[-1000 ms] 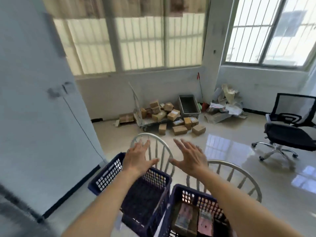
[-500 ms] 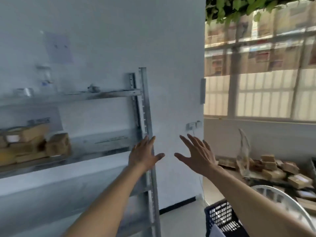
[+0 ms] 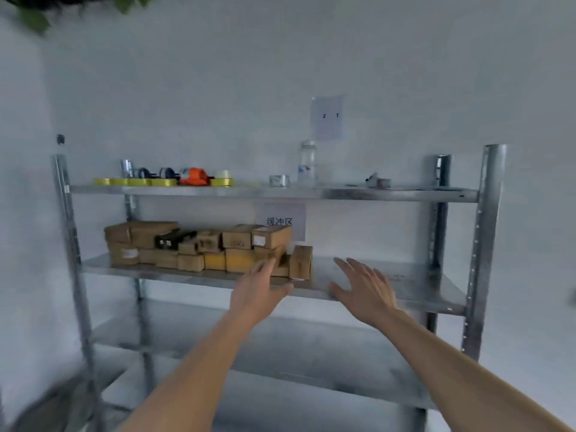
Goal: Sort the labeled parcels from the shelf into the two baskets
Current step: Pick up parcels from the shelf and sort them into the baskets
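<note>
- Two bare hands are reaching out toward a metal shelf point(image 3: 389, 194) standing against a pale wall.
- The left hand point(image 3: 258, 291) is hanging in front of the middle board with its fingers straight and close together, holding nothing; its fingertips are lying just before the right end of the parcels.
- The right hand point(image 3: 363, 288) is hovering over the bare right part of the same board, fingers spread wide, gripping nothing.
- The parcels point(image 3: 199, 246), a stack of brown cardboard boxes in two rough layers, are sitting on the left half of the middle board.
- One small box point(image 3: 301, 261) is standing upright at the right end of the stack, just beside the left hand's fingertips; whether they are touching it cannot be told.
- A paper sign point(image 3: 280, 220) with printed characters is hanging on the wall behind the boxes.
- On the top board, yellow tape rolls point(image 3: 137, 181), an orange tape dispenser point(image 3: 194, 176) and a clear jar point(image 3: 308, 163) are resting in a row.
- A sheet of paper point(image 3: 327, 117) with two digits is sticking to the wall above the jar.
- The lower boards are showing nothing but blurred grey metal.
</note>
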